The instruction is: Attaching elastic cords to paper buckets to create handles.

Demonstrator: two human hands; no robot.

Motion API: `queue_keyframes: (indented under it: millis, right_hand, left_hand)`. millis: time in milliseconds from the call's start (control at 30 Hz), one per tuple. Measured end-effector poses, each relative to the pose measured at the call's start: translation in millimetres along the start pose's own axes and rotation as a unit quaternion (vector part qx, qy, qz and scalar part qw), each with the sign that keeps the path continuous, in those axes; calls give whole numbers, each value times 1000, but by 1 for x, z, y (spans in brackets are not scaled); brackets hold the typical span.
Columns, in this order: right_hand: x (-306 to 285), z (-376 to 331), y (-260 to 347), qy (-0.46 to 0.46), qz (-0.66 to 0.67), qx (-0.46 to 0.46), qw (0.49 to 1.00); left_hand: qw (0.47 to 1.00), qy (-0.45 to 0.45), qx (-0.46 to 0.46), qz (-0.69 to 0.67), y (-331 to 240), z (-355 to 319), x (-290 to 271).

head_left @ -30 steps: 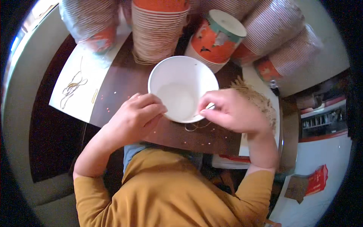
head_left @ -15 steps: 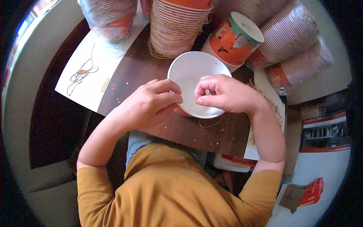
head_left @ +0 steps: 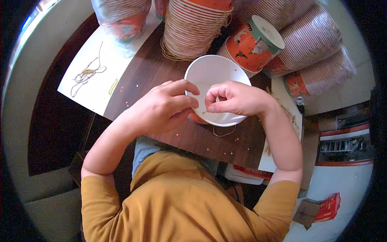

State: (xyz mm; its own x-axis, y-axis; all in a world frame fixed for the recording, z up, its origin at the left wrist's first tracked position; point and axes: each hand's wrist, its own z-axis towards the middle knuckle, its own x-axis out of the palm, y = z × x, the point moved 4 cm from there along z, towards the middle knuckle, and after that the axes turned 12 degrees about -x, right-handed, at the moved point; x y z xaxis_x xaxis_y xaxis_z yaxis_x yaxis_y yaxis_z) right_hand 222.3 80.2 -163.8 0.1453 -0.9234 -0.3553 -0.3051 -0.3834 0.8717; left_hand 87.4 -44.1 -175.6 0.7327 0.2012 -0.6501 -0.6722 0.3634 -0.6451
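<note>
A paper bucket [head_left: 217, 68], white inside and orange outside, stands in front of me with its mouth toward me. A small hole shows near its far right rim. My right hand [head_left: 238, 99] is over the bucket's mouth, thumb and forefinger pinched on a thin piece of twine [head_left: 204, 111] whose short end sticks out. My left hand [head_left: 165, 105] reaches over the left rim, its thumb and forefinger spread apart with nothing visible between them; its other fingers are partly hidden. A loop of twine [head_left: 224, 134] hangs below the bucket's near edge onto the brown table.
Stacked buckets with twine handles [head_left: 193, 32] rise behind. An orange and green bucket [head_left: 256, 44] lies tilted beside plastic-wrapped stacks [head_left: 312, 36]. Loose twine [head_left: 86, 74] lies on a white sheet [head_left: 102, 60] at left; more twine pieces [head_left: 288, 115] lie at right. Small paper dots are scattered about.
The fingertips of my left hand have parted from a near pinch. My right hand has come slightly left, still pinching the twine. The whole view has shifted a little.
</note>
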Motion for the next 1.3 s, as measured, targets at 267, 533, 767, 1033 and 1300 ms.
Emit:
queue_keyframes:
  millis: [267,533,767,1033,1300]
  right_hand:
    - [0,5,-1,6,-1,11,1000]
    - [2,8,-6,-2,-11,-29,1000]
    - [5,12,-2,4,-11,-18,1000]
    - [6,11,-6,-4,-13,-36,999]
    - [9,12,-3,-17,33,-48,998]
  left_hand:
    - [1000,-5,-2,-15,0,1,-1]
    - [1000,1,6,-24,2,2,0]
    - [1000,6,9,-24,6,2,1]
    - [979,-203,23,-11,-1,-18,11]
    - [960,-269,-71,-42,1,-34,45]
